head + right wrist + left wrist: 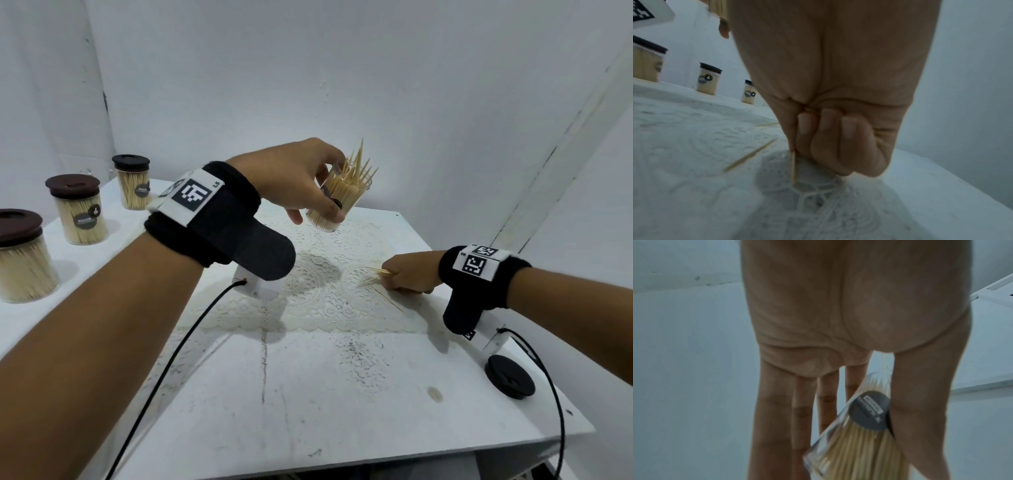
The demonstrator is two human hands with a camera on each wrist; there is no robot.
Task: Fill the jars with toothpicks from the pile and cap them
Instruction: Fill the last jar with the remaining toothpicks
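L hand [301,178] grips tilted open jar [337,200] as R hand [411,272], fingers curled on toothpicks [378,273], should align tips w/ mouth before feeding; 3 capped jars wait.

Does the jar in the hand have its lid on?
No, lid off. The jar in the left hand has toothpick tips poking out its open top.

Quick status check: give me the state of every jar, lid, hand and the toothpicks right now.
Open jar: uncapped, tilted, off the table, nearly full.
Left hand: grips the open jar.
Right hand: down on the lace mat, fist round a small bunch of toothpicks.
Loose toothpicks: a few left on the mat.
Loose lid: flat on the table, right side.
Three jars: full, capped, upright at left.
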